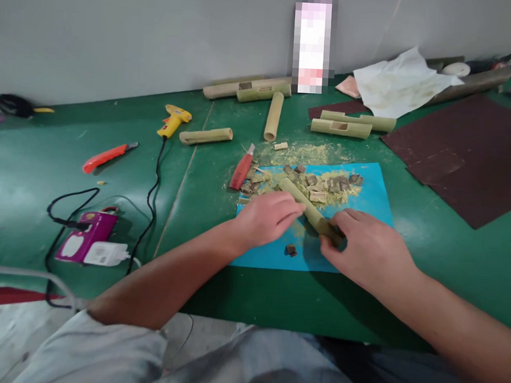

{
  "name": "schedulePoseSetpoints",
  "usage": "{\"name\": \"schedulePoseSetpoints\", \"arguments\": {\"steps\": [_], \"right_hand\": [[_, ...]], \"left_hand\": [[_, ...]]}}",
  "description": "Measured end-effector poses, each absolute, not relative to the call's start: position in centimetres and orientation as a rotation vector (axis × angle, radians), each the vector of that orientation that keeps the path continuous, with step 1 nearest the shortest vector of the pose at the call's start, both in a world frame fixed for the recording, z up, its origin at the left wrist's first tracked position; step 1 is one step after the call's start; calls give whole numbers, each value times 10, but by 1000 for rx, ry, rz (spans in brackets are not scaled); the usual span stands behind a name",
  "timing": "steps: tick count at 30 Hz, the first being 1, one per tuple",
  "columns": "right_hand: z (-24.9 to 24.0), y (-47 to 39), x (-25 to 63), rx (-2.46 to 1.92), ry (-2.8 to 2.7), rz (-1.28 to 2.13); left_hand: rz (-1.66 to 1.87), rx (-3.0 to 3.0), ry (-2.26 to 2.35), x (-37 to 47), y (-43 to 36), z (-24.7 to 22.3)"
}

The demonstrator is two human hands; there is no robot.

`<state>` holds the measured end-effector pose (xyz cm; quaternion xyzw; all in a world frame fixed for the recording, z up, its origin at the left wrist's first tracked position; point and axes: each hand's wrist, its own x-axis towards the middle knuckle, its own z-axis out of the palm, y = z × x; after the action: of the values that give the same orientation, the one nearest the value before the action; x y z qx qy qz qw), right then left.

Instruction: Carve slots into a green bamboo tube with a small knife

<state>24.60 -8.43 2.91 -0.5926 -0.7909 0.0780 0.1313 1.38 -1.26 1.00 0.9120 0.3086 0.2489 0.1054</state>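
Observation:
A pale green bamboo tube (pixel 306 203) slants over a blue sheet (pixel 261 254). My right hand (pixel 364 240) is closed round its near, lower right end. Beside the tube's middle is my left hand (pixel 269 218), fingers bent together with the fingertips at the tube's side; whether they pinch something small is hidden. Brown bamboo chips (pixel 318 196) and yellowish shavings lie behind the tube, and one dark chip (pixel 291 250) sits nearer the sheet's front. A red-handled blade (pixel 242 171) rests at the sheet's left edge.
Cut bamboo tubes (pixel 273 117) lie along the back. To the left are a yellow glue gun (pixel 173 121), an orange cutter (pixel 107 158), a purple power strip (pixel 88 237) and black cables. Brown sheets (pixel 467 157) and white paper (pixel 404 82) cover the right side. An upright phone leans against the wall.

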Motion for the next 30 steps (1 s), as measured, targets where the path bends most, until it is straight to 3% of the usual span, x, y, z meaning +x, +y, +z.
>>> {"name": "schedulePoseSetpoints", "arguments": {"steps": [4,9,14,19,24,30], "right_hand": [[28,-84,246,-1726,-2276,227],[29,-86,246,-1706,-2307,182],[29,-86,246,-1723,-2285,225],[29,-86,244,-1741,-2299,258],[29,-88,243,-1713,-2312,252],[30,-92,243,-1730,-2333,201]], "left_hand": [[887,2622,1106,14,-6,8],[710,2659,865,17,-11,8],[867,2614,1110,13,-6,9],[637,2727,824,22,-21,10],[849,2636,1008,20,-17,9],[607,2707,748,23,-22,11]]}}
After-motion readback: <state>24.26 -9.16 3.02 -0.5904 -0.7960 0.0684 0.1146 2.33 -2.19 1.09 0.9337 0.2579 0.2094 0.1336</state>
